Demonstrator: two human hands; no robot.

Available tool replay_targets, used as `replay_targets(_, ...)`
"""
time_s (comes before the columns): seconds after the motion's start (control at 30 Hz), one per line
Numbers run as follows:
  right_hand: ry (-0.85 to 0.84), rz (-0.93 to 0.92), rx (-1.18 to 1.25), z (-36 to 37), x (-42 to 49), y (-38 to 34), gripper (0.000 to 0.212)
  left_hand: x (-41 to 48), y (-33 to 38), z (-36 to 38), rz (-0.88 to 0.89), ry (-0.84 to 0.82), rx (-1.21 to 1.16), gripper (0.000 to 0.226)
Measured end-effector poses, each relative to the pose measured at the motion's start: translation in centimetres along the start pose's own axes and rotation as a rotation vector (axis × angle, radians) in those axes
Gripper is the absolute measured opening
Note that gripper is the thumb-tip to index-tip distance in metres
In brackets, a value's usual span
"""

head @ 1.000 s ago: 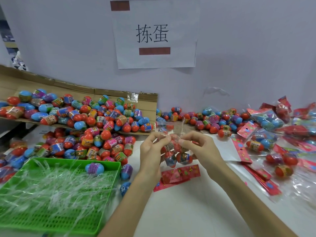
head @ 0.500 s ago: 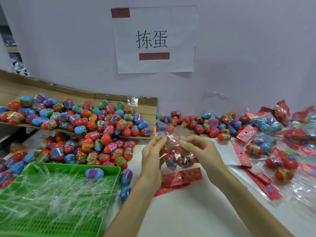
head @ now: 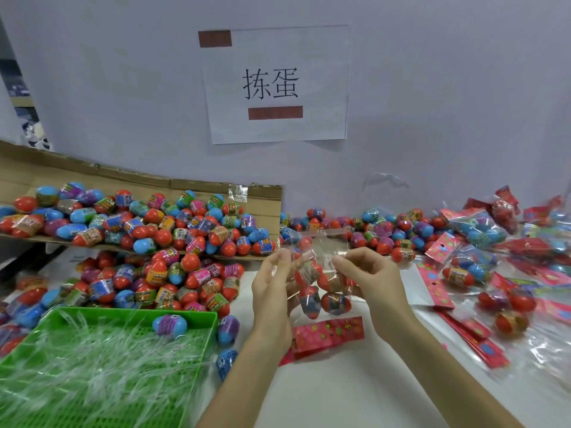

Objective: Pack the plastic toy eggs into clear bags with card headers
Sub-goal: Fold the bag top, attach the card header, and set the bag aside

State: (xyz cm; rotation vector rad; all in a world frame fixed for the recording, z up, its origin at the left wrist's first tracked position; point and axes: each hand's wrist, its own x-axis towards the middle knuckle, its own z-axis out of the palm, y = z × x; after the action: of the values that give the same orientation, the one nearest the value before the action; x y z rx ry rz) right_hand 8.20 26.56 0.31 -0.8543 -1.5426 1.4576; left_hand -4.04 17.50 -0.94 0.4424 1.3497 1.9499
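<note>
two hands, left (head: pixel 272 288) and right (head: pixel 367 278), pinch a clear bag (head: pixel 321 270) of eggs above a red card (head: pixel 328 335) on the table (head: pixel 340 390).

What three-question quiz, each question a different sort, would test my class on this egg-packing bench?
1. True or false: the clear plastic bag holding red plastic toy eggs lies untouched by either hand.
2. The red card header nearest the bag lies: A in a green tray; B on the white table below the bag; C on a cardboard shelf.
3. Which pinches the bag's top: left hand, right hand, or both?
Key: 1 false; 2 B; 3 both.
</note>
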Motion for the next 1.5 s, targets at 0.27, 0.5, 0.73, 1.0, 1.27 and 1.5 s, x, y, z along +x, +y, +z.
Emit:
replay_targets(0.27,-0.014,0.018,0.027,0.2,-0.3,-0.5,0.013,0.5,-0.4,-0.1,0.011,0.022,0.042,0.011)
replay_targets(0.5,-0.021,0.065,0.045,0.3,-0.4,-0.4,0.016,0.2,-0.6,0.3,0.009,0.037,0.041,0.023)
replay_targets(0.73,-0.124,0.178,0.074,0.4,-0.4,-0.9,0.044,0.7,-0.6,-0.2,-0.021,0.129,-0.03,0.016)
replay_targets(1.0,-0.08,0.159,0.094,0.4,-0.5,-0.3,0.009,0.7,-0.7,-0.1,-0.024,0.128,-0.048,0.016)
replay_targets(1.27,-0.091,0.351,0.272,0.3,-0.2,-0.1,0.011,0.0,-0.7,0.4,-0.03,0.103,-0.049,0.018)
replay_targets(1.5,0.203,-0.347,-0.372,0.7,-1.0,0.7,0.034,-0.7,-1.2,1.0,-0.013,0.066,0.042,0.014)
